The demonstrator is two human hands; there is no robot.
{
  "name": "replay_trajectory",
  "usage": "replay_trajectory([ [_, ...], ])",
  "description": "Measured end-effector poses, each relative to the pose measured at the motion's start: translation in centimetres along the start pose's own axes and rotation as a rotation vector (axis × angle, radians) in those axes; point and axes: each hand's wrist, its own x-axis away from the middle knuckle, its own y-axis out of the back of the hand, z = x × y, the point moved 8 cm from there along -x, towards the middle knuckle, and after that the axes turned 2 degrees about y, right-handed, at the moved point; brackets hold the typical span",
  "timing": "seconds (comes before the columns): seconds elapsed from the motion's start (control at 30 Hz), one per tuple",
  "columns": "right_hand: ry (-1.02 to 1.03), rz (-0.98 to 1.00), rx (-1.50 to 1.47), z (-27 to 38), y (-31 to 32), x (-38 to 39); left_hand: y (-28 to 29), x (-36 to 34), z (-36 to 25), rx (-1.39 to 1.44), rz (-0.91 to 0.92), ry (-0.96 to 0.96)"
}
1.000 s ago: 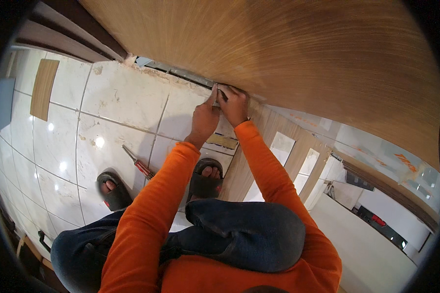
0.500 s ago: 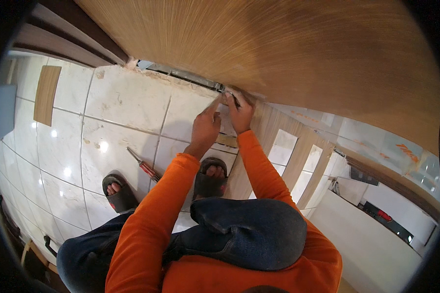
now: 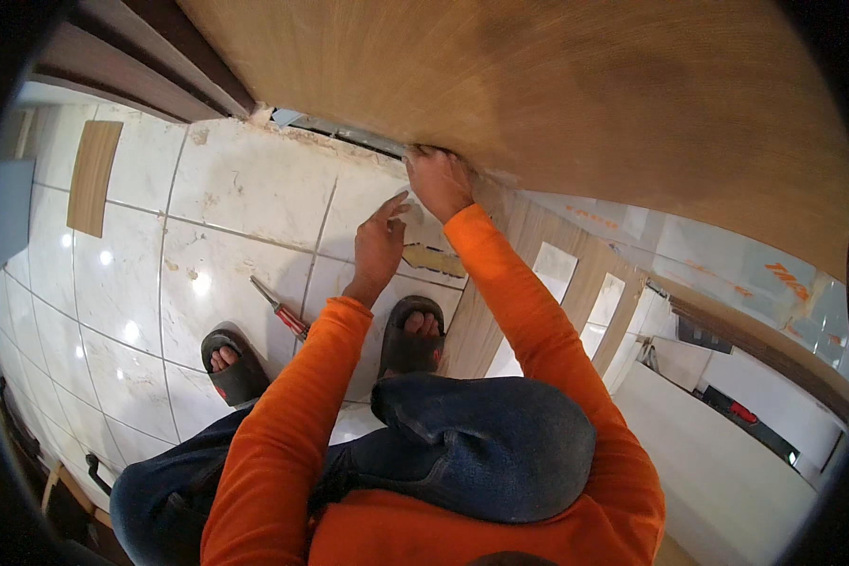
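Touching the lower edge of the wood-grain panel [image 3: 557, 113] across the frame's upper right, the right hand [image 3: 440, 181] curls its fingers; I cannot tell whether they grip anything. Near the centre, the left hand [image 3: 378, 253] hangs over the tiled floor [image 3: 241, 193], fingers loosely parted. A red-handled tool [image 3: 290, 320] lies there, left of centre.

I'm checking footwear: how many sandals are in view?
2: the left sandal on the left foot, left of the red-handled tool; the right sandal on the right foot, below the left hand in the picture. Others may be hidden.
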Motion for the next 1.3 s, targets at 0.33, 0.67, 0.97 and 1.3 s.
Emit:
replay_trajectory([
  [0.33, -0.122, -0.321, -0.655, -4.5, -1.6, 5.0, 0.5, -0.2, 0.4, 0.053, 0.011, 0.084],
  [0.67, -0.373, -0.363, -1.117, -5.3, -3.0, 6.7, 5.6, 0.9, 1.0, -0.085, -0.159, 0.054],
  [0.97, -0.078, -0.496, -0.631, -4.1, 2.3, 5.1, 8.2, 1.7, 1.0, -0.812, -0.198, -0.044],
  [1.3, 0.077, -0.294, -0.113, 0.6, 3.7, 0.8, 7.9, 1.5, 0.8, -0.813, -0.208, -0.018],
])
